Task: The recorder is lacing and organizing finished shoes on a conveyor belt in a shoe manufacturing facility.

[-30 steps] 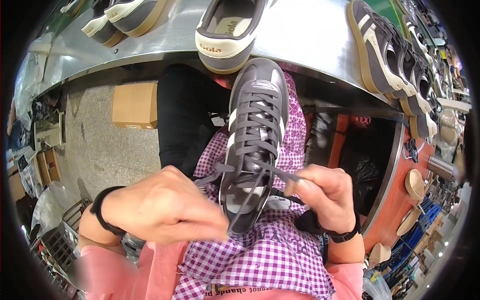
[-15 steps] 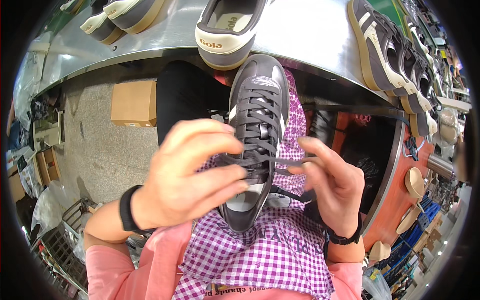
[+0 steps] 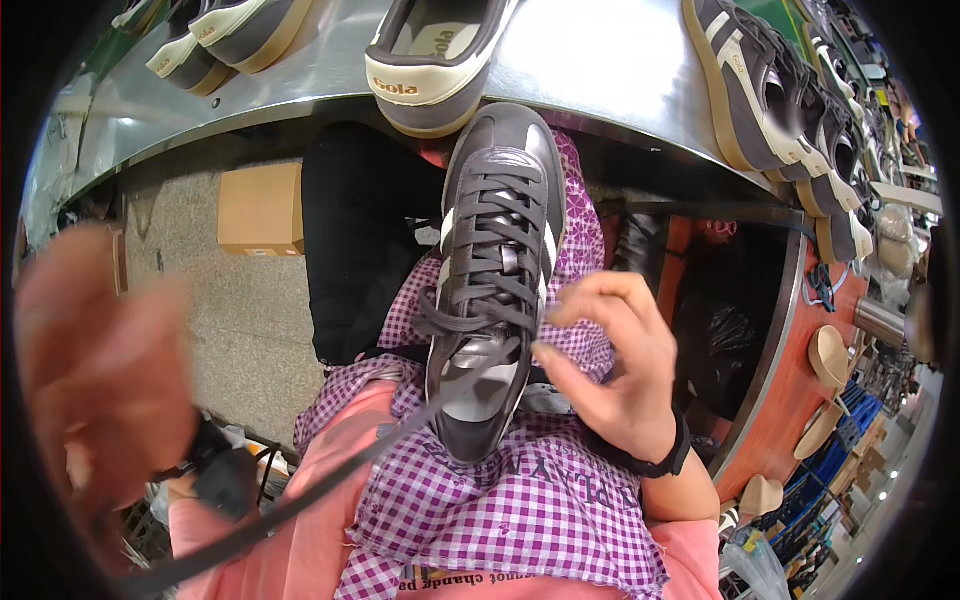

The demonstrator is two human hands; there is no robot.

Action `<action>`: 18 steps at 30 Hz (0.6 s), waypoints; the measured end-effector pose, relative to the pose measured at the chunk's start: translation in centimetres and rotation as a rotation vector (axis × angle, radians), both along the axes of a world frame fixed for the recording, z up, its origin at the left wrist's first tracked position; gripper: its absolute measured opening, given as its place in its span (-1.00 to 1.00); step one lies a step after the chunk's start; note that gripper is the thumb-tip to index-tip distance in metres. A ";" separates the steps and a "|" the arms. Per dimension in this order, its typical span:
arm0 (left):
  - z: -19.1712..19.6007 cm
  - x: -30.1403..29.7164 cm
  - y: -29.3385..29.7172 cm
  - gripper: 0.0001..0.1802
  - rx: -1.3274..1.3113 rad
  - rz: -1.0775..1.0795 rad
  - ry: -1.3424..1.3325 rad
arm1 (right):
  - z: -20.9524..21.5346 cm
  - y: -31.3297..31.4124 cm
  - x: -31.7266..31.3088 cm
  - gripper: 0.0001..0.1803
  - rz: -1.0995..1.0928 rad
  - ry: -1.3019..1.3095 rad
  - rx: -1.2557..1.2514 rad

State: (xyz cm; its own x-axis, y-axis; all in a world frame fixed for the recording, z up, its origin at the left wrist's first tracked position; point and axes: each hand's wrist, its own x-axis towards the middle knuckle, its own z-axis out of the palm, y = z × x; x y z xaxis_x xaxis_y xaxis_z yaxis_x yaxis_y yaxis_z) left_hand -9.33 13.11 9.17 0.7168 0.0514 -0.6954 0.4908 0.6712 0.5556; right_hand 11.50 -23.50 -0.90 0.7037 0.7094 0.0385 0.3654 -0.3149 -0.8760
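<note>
A dark grey shoe (image 3: 465, 410) with white side stripes lies on my lap, toe pointing away, its heel toward me. Dark laces (image 3: 490, 225) cross its front, with a loop hanging over the left side. One shoelace (image 3: 330, 480) stretches straight from the shoe's opening to the lower left, toward my left hand (image 3: 110, 370). That hand is far out to the left and smeared by motion; the taut lace shows it gripped, though the fingers are unclear. My right hand (image 3: 625, 370) is beside the shoe's right edge, thumb and fingers curved but apart, nothing visible between them.
Ahead runs a metal bench (image 3: 590, 70). On its edge stands another shoe (image 3: 420, 100), with shoes (image 3: 230, 35) at the left and a row of shoes (image 3: 745, 95) at the right. A cardboard box (image 3: 260, 210) sits on the floor; a red-brown shelf (image 3: 790, 360) is at right.
My left hand has swung from above the shoe out to the left, drawing the lace out long. My right hand has moved slightly left, close to the shoe's side, and no longer pinches a lace.
</note>
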 end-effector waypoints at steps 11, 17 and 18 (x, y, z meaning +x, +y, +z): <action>-10.9 11.3 -12.5 -0.80 1.024 -0.582 -0.449 | 2.3 1.4 2.5 -0.84 0.240 0.660 0.225; -10.3 12.2 -12.8 -0.86 0.930 -0.554 -0.535 | 0.9 3.6 -0.8 -0.78 0.279 -0.505 -0.204; -11.0 13.3 -12.5 -0.88 0.904 -0.560 -0.548 | 0.1 3.6 -0.5 -0.81 0.295 -0.566 -0.209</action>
State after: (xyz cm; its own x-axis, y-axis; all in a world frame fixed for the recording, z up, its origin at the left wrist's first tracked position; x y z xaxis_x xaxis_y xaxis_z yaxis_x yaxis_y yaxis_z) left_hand 3.99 0.59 -1.81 0.9854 -0.0491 -0.1632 0.1411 -0.3022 0.9428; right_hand 10.98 -19.85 -0.83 0.3909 0.9016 0.1854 0.8473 -0.2738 -0.4550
